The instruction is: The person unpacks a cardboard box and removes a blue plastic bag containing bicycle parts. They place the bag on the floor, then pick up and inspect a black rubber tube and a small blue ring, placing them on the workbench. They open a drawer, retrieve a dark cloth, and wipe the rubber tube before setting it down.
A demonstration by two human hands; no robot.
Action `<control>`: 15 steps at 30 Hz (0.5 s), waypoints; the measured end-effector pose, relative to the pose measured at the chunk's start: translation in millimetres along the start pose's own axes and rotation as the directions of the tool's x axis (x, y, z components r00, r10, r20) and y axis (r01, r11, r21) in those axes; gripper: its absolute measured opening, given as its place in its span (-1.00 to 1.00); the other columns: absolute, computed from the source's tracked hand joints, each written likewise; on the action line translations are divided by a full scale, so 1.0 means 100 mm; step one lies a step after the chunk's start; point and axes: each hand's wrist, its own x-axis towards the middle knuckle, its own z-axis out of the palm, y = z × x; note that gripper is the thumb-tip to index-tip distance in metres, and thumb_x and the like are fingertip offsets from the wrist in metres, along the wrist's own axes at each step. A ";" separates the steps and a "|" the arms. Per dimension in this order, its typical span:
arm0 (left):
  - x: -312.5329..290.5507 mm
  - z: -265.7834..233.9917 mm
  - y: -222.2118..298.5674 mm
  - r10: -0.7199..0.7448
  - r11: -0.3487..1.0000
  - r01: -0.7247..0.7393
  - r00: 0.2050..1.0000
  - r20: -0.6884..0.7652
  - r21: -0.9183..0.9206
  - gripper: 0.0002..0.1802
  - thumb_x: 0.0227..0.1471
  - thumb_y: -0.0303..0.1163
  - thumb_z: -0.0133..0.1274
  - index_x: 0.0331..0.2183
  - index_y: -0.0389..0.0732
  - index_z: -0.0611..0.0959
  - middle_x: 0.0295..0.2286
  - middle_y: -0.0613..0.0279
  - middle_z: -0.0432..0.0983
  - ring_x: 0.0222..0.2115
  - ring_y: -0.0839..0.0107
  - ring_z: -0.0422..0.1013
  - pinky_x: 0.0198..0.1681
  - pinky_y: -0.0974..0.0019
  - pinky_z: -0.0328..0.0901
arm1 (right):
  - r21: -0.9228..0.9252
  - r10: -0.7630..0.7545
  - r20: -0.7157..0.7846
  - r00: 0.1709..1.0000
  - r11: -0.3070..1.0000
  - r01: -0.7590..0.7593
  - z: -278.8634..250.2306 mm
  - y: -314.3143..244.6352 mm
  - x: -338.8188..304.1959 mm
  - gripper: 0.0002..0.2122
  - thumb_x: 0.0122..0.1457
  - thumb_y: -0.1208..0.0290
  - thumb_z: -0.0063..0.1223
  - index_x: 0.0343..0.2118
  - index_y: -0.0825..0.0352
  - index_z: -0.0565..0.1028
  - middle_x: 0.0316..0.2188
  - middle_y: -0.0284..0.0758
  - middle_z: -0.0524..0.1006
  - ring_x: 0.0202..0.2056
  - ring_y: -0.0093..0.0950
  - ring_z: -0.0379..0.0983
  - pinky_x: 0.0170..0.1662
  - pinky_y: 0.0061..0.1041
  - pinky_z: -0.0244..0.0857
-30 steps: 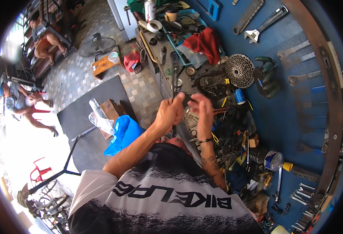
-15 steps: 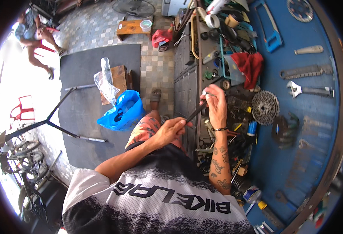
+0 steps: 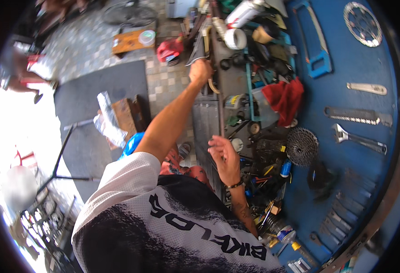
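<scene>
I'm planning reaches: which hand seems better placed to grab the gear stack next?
Probably the right hand: it looks open and is nearer the gear stack; the left hand is outstretched, farther off.

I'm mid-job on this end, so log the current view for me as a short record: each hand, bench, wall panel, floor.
Left hand: stretched forward beside a yellow curved bar; whether it grips anything is unclear
Right hand: fingers loosely spread, nothing seen in it
Bench: cluttered; red cloth, white roll
Wall panel: blue; hacksaw, adjustable wrench
Floor: dark mat, low wooden stool, red container
</scene>
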 end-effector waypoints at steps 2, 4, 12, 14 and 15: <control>0.37 0.13 0.11 -0.022 0.958 0.029 0.999 -0.026 0.286 -0.68 0.23 -0.18 0.06 -0.27 -0.21 0.76 -0.34 -0.01 0.72 -0.25 0.06 0.67 -0.15 0.03 0.53 | 0.035 0.050 -0.108 0.993 0.998 -0.047 -0.15 0.02 -0.11 -0.65 0.32 0.43 0.15 0.14 0.37 0.46 -0.08 -0.20 0.63 -0.13 -0.45 0.60 -0.07 -0.47 0.44; 0.60 0.25 0.15 0.119 0.860 -0.056 0.989 -0.092 0.507 -0.74 0.21 -0.28 0.06 -0.27 -0.23 0.75 -0.28 -0.06 0.71 -0.20 0.05 0.66 -0.14 0.02 0.53 | 0.104 0.115 -0.223 0.968 0.990 -0.093 -0.25 0.07 -0.25 -0.65 0.32 0.46 0.15 0.14 0.36 0.46 -0.09 -0.21 0.63 -0.13 -0.48 0.59 -0.06 -0.49 0.44; 0.75 0.17 0.06 0.456 0.826 -0.425 0.890 0.003 0.370 -0.75 0.06 -0.50 0.10 -0.17 -0.33 0.62 -0.32 -0.28 0.64 -0.24 -0.22 0.59 -0.19 -0.09 0.48 | 0.204 0.292 -0.501 0.814 0.955 -0.216 -0.52 0.17 -0.66 -0.73 0.34 0.48 0.11 0.07 0.37 0.50 -0.12 -0.24 0.65 -0.17 -0.52 0.61 -0.07 -0.50 0.46; 0.67 0.16 0.02 0.575 0.790 -0.538 0.817 -0.051 0.294 -0.79 0.04 -0.55 0.06 -0.21 -0.32 0.61 -0.33 -0.25 0.62 -0.27 -0.27 0.56 -0.23 -0.12 0.44 | 0.192 0.291 -0.515 0.807 0.956 -0.223 -0.56 0.17 -0.66 -0.72 0.38 0.43 0.08 0.09 0.38 0.48 -0.11 -0.24 0.63 -0.15 -0.52 0.59 -0.04 -0.49 0.46; 0.64 0.15 0.00 0.672 0.713 -0.625 0.738 -0.056 0.319 -0.80 0.02 -0.58 0.03 -0.24 -0.32 0.61 -0.35 -0.21 0.60 -0.28 -0.26 0.53 -0.21 -0.15 0.41 | 0.189 0.281 -0.524 0.804 0.959 -0.211 -0.58 0.18 -0.63 -0.73 0.38 0.43 0.08 0.09 0.38 0.48 -0.11 -0.24 0.63 -0.15 -0.52 0.59 -0.05 -0.50 0.47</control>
